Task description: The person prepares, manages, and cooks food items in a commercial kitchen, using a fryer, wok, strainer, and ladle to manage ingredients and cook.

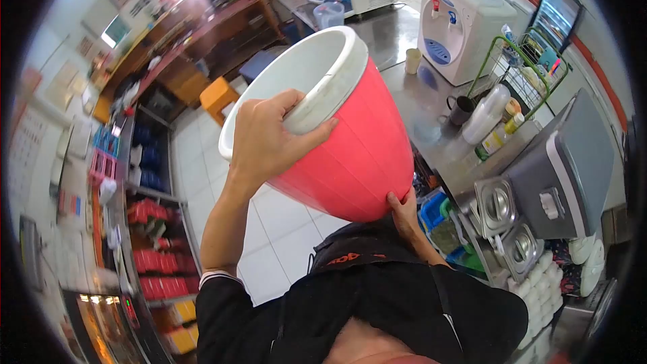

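Observation:
A large pink bucket (357,148) with a thick white rim and a white inside is held up in front of me, tilted with its mouth toward the upper left. My left hand (276,135) grips the rim, thumb on the pink outside and fingers hooked over to the inner side. Low on the bucket, my right hand (405,212) presses against its bottom edge; part of that hand is hidden behind the base. The upper inside wall shows pale and bare, while the bottom is out of sight.
On the right, a steel counter (431,135) bears a water dispenser (453,27), a cup (413,61), a dark mug (461,109), a green wire rack (499,61) and a grey cooler box (566,168). An orange stool (219,98) stands beyond the bucket. Shelves with red packs (158,263) line the left.

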Demonstrator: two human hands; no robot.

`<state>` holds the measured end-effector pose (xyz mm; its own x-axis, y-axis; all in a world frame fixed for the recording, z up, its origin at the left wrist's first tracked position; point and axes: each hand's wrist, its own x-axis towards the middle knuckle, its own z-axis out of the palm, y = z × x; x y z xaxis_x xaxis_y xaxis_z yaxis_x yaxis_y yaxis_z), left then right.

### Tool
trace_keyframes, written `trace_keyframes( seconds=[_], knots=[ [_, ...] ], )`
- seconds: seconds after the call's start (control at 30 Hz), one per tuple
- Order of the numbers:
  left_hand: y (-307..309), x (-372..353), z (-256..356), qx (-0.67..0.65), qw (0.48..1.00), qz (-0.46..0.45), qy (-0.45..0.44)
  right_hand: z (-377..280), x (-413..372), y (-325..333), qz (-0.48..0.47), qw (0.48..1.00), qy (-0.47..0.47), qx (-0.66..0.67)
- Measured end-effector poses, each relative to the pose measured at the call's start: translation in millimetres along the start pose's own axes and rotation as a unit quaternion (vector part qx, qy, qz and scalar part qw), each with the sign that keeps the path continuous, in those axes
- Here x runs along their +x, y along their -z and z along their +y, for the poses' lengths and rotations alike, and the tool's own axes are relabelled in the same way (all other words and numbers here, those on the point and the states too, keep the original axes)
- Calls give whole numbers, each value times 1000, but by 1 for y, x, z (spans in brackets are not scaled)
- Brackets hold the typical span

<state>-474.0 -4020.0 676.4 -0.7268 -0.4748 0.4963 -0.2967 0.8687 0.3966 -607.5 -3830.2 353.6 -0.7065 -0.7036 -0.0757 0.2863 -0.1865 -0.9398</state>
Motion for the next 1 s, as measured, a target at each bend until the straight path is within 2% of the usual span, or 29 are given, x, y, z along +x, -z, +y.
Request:
trace_keyframes(
  seconds=[0.1,0.17,0.27,0.33,0.43,0.47,0.57,0.63,0.67,0.77,0.83,0.87,0.97,1.0],
  knots=[
    [-29,80,-53,-13,999,-22,-44,10,84,-27,47,998,17,-32],
    [-52,136,-92,-21,992,-37,-121,18,148,-44,74,996,40,-20],
    [-95,215,-140,-41,983,-54,-170,22,234,-55,107,994,36,-14],
    [-121,257,-168,-47,978,-84,-186,22,269,-65,106,994,2,-4],
    [-154,323,-193,-74,965,-95,-231,35,327,-78,142,988,50,31],
    [-165,340,-199,-69,954,-122,-267,23,338,-86,133,988,23,75],
    [-194,377,-212,-69,920,-199,-332,33,373,-86,115,992,30,52],
    [-218,392,-224,-125,894,-165,-398,27,390,-103,189,982,21,-15],
    [-222,403,-231,-133,892,-169,-398,32,402,-109,197,980,17,-17],
    [-230,427,-252,-145,851,-221,-454,53,413,-126,277,955,7,-102],
    [-247,449,-269,-171,830,-198,-493,61,436,-133,379,880,-70,-277],
    [-256,458,-279,-199,821,-190,-501,59,454,-150,419,884,30,-205],
    [-286,480,-307,-221,785,-208,-540,53,499,-175,480,838,25,-258],
    [-295,485,-313,-237,772,-219,-548,51,515,-180,484,816,66,-308]
  ],
)
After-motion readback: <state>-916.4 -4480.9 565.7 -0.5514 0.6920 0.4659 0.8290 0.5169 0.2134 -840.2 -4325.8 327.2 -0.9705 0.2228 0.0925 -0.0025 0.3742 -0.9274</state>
